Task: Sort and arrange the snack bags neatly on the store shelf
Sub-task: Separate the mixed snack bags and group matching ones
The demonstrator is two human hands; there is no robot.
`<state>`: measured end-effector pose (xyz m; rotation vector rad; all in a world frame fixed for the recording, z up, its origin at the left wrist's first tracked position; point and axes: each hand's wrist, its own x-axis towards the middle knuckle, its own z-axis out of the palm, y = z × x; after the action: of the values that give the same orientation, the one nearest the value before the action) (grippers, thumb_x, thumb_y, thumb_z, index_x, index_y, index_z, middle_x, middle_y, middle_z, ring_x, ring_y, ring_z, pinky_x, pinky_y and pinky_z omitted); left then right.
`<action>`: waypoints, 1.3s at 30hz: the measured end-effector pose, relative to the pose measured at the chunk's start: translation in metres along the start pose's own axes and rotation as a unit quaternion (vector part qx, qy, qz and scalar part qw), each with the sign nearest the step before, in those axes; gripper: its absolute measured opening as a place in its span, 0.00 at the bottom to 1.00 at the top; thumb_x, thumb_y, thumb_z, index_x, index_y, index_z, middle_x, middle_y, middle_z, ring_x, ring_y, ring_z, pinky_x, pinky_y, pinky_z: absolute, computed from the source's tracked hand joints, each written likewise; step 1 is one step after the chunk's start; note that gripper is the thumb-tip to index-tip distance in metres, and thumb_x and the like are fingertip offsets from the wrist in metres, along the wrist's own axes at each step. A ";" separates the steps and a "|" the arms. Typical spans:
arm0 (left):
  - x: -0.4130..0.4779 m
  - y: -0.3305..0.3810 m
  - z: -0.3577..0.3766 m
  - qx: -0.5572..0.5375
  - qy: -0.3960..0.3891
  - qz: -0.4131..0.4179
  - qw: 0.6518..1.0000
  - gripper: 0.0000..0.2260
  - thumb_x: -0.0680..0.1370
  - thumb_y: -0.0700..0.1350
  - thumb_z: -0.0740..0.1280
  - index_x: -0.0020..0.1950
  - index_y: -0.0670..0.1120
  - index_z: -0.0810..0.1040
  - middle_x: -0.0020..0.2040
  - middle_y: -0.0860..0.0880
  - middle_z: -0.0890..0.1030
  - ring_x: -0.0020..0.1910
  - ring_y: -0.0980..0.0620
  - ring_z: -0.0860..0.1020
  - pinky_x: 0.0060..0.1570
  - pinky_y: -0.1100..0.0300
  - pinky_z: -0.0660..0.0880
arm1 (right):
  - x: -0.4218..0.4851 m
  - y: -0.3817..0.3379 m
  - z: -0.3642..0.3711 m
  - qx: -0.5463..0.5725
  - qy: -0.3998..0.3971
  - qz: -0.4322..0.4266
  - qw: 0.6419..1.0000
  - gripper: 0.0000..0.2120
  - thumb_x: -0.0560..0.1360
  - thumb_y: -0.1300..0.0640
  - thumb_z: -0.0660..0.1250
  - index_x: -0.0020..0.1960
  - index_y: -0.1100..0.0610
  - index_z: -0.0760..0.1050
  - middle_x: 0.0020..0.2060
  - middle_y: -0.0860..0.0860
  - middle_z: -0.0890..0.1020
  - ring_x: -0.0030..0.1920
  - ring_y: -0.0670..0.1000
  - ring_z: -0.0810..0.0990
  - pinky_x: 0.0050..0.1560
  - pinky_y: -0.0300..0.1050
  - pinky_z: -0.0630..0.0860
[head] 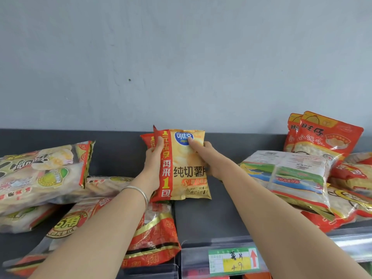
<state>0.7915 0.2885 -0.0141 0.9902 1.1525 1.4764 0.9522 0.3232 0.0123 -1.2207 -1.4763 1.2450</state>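
Note:
A yellow potato chip bag (184, 168) with a red strip down its left side stands upright at the middle of the dark shelf (209, 216). A second bag of the same kind shows just behind it at the top left. My left hand (154, 164) grips the bag's left edge, thumb on the front. My right hand (205, 156) holds the right edge, its forefinger stretched up to the blue logo.
Large rice cracker bags (40, 172) lie piled on the left, and one lies under my left forearm (155, 238). On the right lie flat bags (289, 178), with red bags (322, 137) leaning on the grey wall. A price tag (233, 260) sits on the shelf's front rail.

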 end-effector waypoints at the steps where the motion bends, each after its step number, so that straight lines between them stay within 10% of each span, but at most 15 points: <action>1: -0.006 0.003 0.003 -0.016 -0.020 -0.013 1.000 0.39 0.63 0.77 0.59 0.62 0.51 0.76 0.53 0.44 0.83 0.49 0.41 0.83 0.52 0.40 0.77 | 0.004 -0.001 0.001 0.021 -0.004 0.010 1.000 0.34 0.70 0.35 0.69 0.67 0.50 0.62 0.55 0.52 0.82 0.51 0.54 0.84 0.53 0.57 0.80; 13: 0.012 -0.001 0.053 0.007 -0.141 0.005 0.990 0.32 0.74 0.70 0.48 0.61 0.49 0.77 0.50 0.44 0.84 0.46 0.45 0.84 0.43 0.51 0.80 | 0.013 -0.012 -0.048 0.034 0.062 -0.032 0.997 0.21 0.73 0.40 0.69 0.55 0.57 0.78 0.46 0.54 0.86 0.43 0.54 0.85 0.43 0.49 0.82; 16: 0.013 -0.007 0.068 0.075 -0.124 0.050 0.988 0.26 0.79 0.63 0.47 0.60 0.49 0.74 0.46 0.50 0.83 0.36 0.56 0.83 0.28 0.65 0.77 | 0.015 -0.004 -0.058 -0.008 0.144 -0.008 0.990 0.38 0.61 0.34 0.72 0.62 0.57 0.73 0.48 0.54 0.85 0.46 0.56 0.85 0.50 0.57 0.82; 19: 0.011 -0.011 0.071 0.097 -0.101 0.084 0.987 0.25 0.79 0.63 0.49 0.67 0.49 0.68 0.54 0.49 0.80 0.44 0.56 0.81 0.34 0.64 0.75 | 0.020 -0.001 -0.061 -0.019 0.150 -0.014 0.988 0.50 0.49 0.30 0.70 0.65 0.55 0.69 0.49 0.53 0.84 0.45 0.55 0.85 0.47 0.57 0.83; 27: -0.002 0.004 0.054 0.127 -0.041 0.144 0.981 0.24 0.81 0.53 0.56 0.75 0.47 0.56 0.61 0.51 0.70 0.51 0.61 0.69 0.53 0.61 0.64 | 0.002 -0.012 -0.048 -0.080 0.221 -0.061 0.970 0.49 0.70 0.44 0.73 0.78 0.49 0.44 0.70 0.57 0.68 0.64 0.57 0.74 0.61 0.57 0.76; 39: -0.026 0.025 -0.011 0.386 0.014 0.224 0.895 0.10 0.80 0.45 0.61 0.59 0.48 0.77 0.58 0.51 0.78 0.59 0.52 0.74 0.56 0.57 0.70 | -0.047 -0.019 0.012 -0.498 0.250 -0.269 0.786 0.15 0.79 0.56 0.59 0.64 0.55 0.75 0.72 0.54 0.65 0.71 0.60 0.63 0.64 0.53 0.70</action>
<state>0.7811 0.2592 0.0075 1.8840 1.6616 1.3784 0.9460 0.2743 0.0289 -1.4263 -1.8910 -0.3501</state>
